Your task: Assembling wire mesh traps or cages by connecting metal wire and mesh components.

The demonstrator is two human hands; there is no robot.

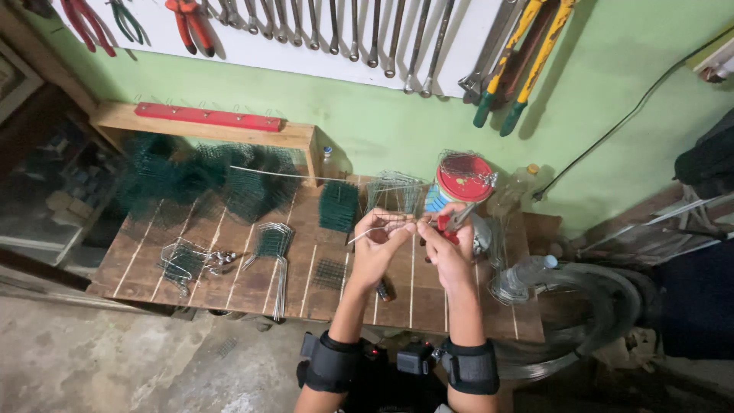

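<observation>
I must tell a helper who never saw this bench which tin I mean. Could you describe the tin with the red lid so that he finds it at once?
Start at the wooden workbench below the green wall. At its back edge, right of the middle, just beyond the right hand, stands the round tin. Only it has a red lid, with bent wire lying on top.

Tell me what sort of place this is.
Most likely a small home workshop. Long metal wrenches and red-handled pliers hang on a white wall board, and a slatted wooden workbench carries rolls of green wire mesh. The left hand holds thin bent wire.
</observation>
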